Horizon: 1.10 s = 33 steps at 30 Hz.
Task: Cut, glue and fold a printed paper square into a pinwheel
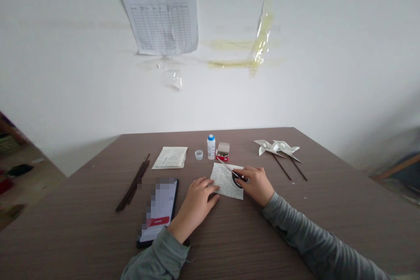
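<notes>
The left hand [197,204] rests open, its fingers [208,187] on a paper sheet [226,182] at its 2 o'clock. The right hand [257,186] grips black-handled scissors [238,179], blades pointing 10 o'clock across the sheet.

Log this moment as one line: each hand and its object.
left hand: on paper sheet | right hand: holding scissors on sheet | nearby: white bottle, paper pinwheels
</notes>
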Tool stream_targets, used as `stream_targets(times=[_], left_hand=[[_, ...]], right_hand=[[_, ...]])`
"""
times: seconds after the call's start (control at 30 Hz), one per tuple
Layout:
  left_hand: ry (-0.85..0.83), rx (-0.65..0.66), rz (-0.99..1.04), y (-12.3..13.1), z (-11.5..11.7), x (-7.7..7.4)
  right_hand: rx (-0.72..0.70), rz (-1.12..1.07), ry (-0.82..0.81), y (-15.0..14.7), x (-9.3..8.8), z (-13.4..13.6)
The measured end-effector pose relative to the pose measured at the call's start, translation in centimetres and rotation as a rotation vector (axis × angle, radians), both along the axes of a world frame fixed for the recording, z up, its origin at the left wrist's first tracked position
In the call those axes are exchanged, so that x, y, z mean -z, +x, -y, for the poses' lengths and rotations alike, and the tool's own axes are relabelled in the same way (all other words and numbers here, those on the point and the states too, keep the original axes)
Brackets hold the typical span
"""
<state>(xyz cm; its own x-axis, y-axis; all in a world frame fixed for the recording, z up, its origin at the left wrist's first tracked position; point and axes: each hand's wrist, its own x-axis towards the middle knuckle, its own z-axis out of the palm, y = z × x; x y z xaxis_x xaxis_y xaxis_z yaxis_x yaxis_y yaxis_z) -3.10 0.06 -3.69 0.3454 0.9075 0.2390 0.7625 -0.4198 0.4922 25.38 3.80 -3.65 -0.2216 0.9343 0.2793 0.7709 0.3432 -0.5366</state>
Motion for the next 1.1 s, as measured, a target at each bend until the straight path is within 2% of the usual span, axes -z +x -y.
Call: stream_targets(times=[0.2, 0.47, 0.7, 0.9, 1.1], left_hand=[[0.032, 0.034, 0.005, 1.2, 0.2, 0.3], [0.023, 0.021, 0.031, 1.7, 0.2, 0.7], [0.019, 0.019, 0.059, 1.6, 0.2, 0.8], [0.032, 0.027, 0.070, 1.6, 0.2, 0.9], [0.036, 0.025, 0.121, 1.5, 0.1, 1.1]], right_hand=[[-0.047, 0.176, 0.050, -1.5, 0.7, 0.6], [-0.095, 0.241, 0.177, -1.5, 1.8, 0.4], [-0.100, 0.154, 0.112, -1.0, 1.3, 0.4], [-0.053, 0.190, 0.054, 1.6, 0.5, -0.3], [-0.134, 0.184, 0.040, 2.6, 0.7, -0.9]])
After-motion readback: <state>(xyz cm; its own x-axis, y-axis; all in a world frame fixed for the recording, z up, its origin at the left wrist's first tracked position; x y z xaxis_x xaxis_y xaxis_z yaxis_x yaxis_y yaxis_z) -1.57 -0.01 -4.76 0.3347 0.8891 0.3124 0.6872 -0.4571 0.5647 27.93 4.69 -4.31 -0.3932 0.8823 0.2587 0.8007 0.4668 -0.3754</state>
